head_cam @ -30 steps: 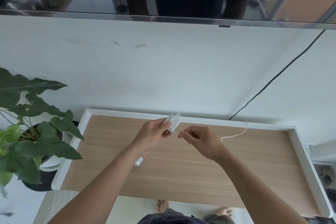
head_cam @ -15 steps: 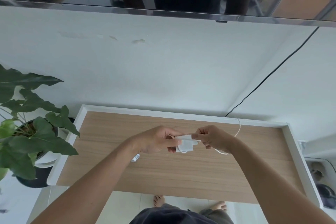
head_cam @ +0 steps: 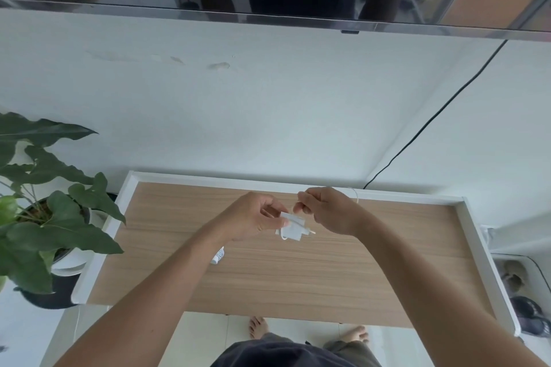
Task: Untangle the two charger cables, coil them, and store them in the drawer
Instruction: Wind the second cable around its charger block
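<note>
Above the middle of the wooden tabletop (head_cam: 298, 277), my left hand (head_cam: 253, 216) pinches a white charger plug (head_cam: 293, 228) by its top corner; its prongs point right. My right hand (head_cam: 328, 210) pinches the thin white cable (head_cam: 354, 194) just above the plug, and the cable loops behind that hand toward the table's back rim. A short loop of cable hangs under the plug. A second white charger (head_cam: 219, 256) lies on the table, mostly hidden under my left forearm. No drawer is in view.
A raised white rim (head_cam: 477, 235) frames the table. A potted plant (head_cam: 44, 217) stands close at the left edge. A black cord (head_cam: 432, 119) runs down the wall at the back right. Shoes (head_cam: 524, 313) lie on the floor to the right.
The plug dropped from the back rim to mid-table and turned flat. My right hand went from touching the plug to lifting up and back with the cable pinched.
</note>
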Demonstrator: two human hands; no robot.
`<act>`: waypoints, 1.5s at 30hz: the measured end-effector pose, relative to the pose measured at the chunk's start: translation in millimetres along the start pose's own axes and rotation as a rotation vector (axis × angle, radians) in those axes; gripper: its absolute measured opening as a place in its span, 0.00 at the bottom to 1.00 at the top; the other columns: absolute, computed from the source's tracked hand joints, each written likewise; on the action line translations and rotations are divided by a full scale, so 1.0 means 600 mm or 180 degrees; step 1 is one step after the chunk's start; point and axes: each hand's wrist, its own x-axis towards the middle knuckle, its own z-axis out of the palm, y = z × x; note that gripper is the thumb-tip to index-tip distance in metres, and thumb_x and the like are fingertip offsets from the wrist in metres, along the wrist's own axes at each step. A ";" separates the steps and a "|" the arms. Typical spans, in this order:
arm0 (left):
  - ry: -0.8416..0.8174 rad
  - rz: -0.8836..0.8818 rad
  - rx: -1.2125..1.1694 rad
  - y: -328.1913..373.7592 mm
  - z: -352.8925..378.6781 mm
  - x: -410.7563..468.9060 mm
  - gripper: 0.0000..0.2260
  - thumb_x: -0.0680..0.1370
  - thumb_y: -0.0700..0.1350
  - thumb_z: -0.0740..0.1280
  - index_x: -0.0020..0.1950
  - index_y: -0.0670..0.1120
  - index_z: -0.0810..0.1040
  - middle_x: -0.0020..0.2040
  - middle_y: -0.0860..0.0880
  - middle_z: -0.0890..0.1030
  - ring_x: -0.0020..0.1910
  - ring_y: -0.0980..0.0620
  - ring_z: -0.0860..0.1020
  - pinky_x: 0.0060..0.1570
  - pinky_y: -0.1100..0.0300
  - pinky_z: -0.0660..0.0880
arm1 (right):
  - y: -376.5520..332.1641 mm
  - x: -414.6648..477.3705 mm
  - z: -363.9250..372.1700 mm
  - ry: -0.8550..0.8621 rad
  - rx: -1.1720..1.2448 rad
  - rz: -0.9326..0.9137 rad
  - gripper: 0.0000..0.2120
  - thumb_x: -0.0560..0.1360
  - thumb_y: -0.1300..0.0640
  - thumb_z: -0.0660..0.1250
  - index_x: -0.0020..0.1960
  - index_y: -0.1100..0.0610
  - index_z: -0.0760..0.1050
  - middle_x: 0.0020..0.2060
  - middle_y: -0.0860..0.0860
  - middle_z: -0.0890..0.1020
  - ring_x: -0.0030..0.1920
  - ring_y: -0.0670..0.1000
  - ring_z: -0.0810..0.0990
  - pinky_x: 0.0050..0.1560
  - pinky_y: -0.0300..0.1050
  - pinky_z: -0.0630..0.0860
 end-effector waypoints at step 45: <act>0.0340 -0.0489 -0.1270 0.009 0.001 0.003 0.07 0.79 0.46 0.80 0.52 0.43 0.92 0.43 0.45 0.85 0.42 0.51 0.80 0.49 0.58 0.82 | -0.004 -0.037 0.034 -0.0924 0.1283 0.0126 0.16 0.90 0.50 0.57 0.51 0.54 0.78 0.34 0.48 0.69 0.30 0.49 0.62 0.33 0.41 0.63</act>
